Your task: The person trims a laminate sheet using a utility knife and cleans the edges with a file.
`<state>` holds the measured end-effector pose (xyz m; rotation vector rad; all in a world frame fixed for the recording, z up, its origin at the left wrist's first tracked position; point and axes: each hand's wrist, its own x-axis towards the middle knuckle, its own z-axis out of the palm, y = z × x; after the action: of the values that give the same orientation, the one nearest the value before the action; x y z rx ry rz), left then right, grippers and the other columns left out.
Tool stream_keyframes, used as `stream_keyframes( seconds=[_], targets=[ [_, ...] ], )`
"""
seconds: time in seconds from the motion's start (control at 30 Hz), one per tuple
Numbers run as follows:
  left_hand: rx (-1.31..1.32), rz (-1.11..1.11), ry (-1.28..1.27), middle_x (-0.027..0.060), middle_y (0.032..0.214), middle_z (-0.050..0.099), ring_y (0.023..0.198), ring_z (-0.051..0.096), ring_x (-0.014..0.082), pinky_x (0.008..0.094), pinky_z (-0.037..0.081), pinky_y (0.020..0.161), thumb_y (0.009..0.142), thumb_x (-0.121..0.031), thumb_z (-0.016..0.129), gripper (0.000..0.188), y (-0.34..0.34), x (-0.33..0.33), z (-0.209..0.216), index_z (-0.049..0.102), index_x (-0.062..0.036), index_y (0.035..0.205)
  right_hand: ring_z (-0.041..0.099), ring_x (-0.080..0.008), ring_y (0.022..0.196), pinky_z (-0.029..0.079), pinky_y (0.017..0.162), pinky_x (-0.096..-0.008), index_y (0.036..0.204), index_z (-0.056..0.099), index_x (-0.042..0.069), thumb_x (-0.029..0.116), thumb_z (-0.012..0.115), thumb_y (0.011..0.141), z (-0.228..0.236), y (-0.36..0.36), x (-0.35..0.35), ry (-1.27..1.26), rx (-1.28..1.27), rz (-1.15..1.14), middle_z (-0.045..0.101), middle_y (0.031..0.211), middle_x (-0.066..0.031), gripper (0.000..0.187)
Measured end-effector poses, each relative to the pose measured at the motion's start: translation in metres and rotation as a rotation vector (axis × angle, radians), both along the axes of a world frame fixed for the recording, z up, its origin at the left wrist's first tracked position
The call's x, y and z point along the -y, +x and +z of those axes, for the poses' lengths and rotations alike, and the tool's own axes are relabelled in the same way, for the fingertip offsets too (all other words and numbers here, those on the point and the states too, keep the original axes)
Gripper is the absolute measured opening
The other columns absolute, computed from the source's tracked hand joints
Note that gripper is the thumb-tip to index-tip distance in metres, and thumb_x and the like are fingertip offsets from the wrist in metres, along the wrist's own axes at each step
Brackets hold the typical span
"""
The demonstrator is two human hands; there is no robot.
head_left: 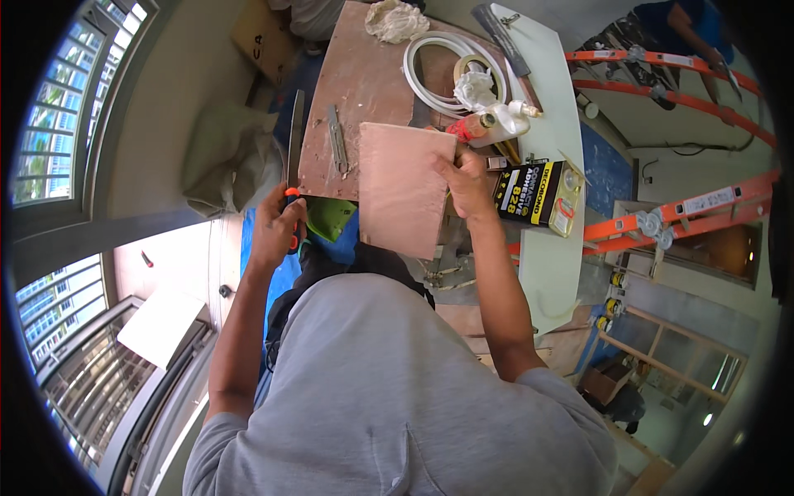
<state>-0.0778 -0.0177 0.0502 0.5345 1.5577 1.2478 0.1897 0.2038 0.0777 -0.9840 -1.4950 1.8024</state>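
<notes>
My right hand [468, 183] grips the right edge of a thin, pinkish rectangular wooden board [403, 188], thumb on its face. The board is held over the near edge of a worktable [372, 74]. In my left hand [275, 227] is a long-bladed tool [296, 136] with an orange and black handle; its narrow grey blade points away from me, beside the table's left edge. The blade is apart from the board. A grey utility knife [337, 139] lies on the table between the two. Just right of my right hand stands a black and yellow can [529, 194].
Coiled white edging strip [413, 78], crumpled cloth [397, 21], a white squeeze bottle [509, 122] and a red bottle [470, 126] lie on the far right of the table. Orange ladders [703, 202] stand at right, with another person [682, 37] behind. A green scoop-like thing [331, 217] is below the table edge.
</notes>
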Motion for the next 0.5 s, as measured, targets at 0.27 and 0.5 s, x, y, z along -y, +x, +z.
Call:
stream_keyframes(
  seconds=[0.27, 0.5],
  targets=[
    [-0.033, -0.068, -0.028, 0.0039, 0.074, 0.06, 0.055, 0.059, 0.0128, 0.0287, 0.044, 0.052, 0.098, -0.013, 0.06, 0.017, 0.008, 0.01, 0.003, 0.061, 0.0011, 0.108, 0.074, -0.0349, 0.081, 0.058, 0.076, -0.0433, 0.104, 0.069, 0.0, 0.024, 0.074, 0.096, 0.042, -0.033, 0.013, 0.562, 0.891, 0.064, 0.076, 0.089, -0.0195, 0.026],
    [-0.02, -0.07, -0.122, 0.0036, 0.075, 0.061, 0.056, 0.059, 0.013, 0.0291, 0.046, 0.053, 0.098, -0.013, 0.059, 0.029, 0.03, 0.037, 0.006, 0.062, 0.0034, 0.123, 0.074, -0.0441, 0.082, 0.056, 0.075, -0.0549, 0.108, 0.066, 0.002, 0.025, 0.068, 0.098, 0.025, -0.081, 0.049, 0.841, 0.924, 0.418, 0.074, 0.083, -0.0221, 0.025]
  ],
)
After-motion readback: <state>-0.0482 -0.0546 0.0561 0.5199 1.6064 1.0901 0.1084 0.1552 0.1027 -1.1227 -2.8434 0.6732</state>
